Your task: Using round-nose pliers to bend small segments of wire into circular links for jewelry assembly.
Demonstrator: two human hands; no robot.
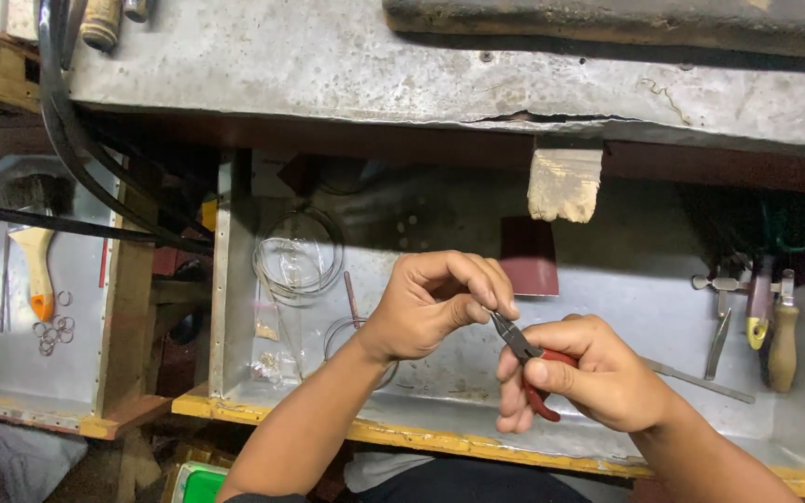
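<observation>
Over a grey metal tray (607, 279) with a yellow edge, 2 hands meet. Right hand (589, 373) grips red-handled pliers (528, 359) — long axis up-left, tips touching the left hand (440, 303), whose fingertips pinch something too small to tell.

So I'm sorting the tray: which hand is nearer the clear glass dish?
Left. The left hand is just right of the clear glass dish; the right hand, gripping red-handled pliers, sits farther right.

Dim, warm light from above, deep shadow under the bench shelf, sharp centre, mild softness toward the edges.
</observation>
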